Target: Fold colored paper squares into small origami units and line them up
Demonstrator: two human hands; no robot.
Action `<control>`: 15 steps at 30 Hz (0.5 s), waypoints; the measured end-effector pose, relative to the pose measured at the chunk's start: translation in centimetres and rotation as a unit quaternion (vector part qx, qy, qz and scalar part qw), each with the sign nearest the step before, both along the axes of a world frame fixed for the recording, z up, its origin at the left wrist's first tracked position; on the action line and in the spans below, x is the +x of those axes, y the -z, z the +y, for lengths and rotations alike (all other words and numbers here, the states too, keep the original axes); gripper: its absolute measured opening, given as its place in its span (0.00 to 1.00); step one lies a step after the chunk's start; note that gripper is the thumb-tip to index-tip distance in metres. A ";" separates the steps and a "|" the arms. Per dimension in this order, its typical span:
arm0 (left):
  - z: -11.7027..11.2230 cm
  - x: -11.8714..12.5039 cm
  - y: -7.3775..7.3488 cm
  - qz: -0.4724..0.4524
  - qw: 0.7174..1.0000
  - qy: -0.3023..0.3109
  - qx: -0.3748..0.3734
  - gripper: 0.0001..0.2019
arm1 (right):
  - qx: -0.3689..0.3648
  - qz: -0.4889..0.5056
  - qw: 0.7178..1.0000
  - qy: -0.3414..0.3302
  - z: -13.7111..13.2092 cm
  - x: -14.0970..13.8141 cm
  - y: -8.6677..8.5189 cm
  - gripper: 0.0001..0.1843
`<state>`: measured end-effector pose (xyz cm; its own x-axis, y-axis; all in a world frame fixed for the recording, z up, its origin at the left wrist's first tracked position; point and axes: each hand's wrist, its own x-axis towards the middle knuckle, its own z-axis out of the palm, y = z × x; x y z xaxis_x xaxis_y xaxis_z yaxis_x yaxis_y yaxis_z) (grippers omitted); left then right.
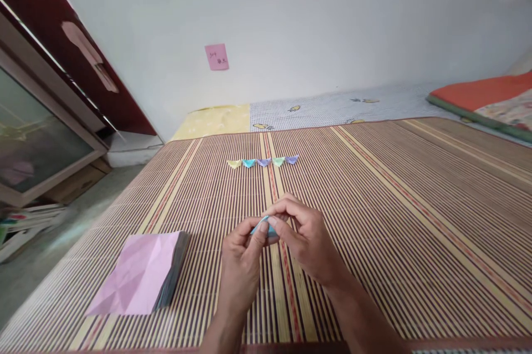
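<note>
A small folded piece of blue paper [271, 231] is pinched between both hands above the striped mat. My left hand [244, 246] grips its left side, with the thumb pressed on the front. My right hand [305, 235] has thumb and forefinger closed on its upper right edge. The fingers cover most of the paper, so its full shape is hidden. Beyond the hands, several small folded paper boats stand in a row, among them a yellow one [235, 164], a blue one [249, 163] and a green one [278, 161].
A thick stack of square paper with a pink sheet on top [137, 273] lies at the left on the bamboo mat [366, 221]. A pink note [216, 57] is stuck to the wall. Folded orange bedding [486, 93] lies at the far right. The mat's left edge drops to the floor.
</note>
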<state>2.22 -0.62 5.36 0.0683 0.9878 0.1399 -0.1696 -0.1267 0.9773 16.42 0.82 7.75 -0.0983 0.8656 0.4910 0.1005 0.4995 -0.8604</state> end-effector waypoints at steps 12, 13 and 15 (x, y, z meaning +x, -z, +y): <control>0.3 -0.1 -0.5 0.103 0.994 -0.019 0.013 0.10 | -0.014 -0.021 1.000 -0.007 0.3 0.2 0.1 0.10; 0.3 -0.1 -0.4 0.093 0.996 -0.011 0.001 0.11 | -0.014 -0.027 1.000 -0.004 0.4 0.2 0.2 0.10; 0.3 0.0 -0.2 0.068 0.997 0.013 -0.020 0.13 | -0.030 -0.024 0.999 0.002 0.5 0.2 0.5 0.10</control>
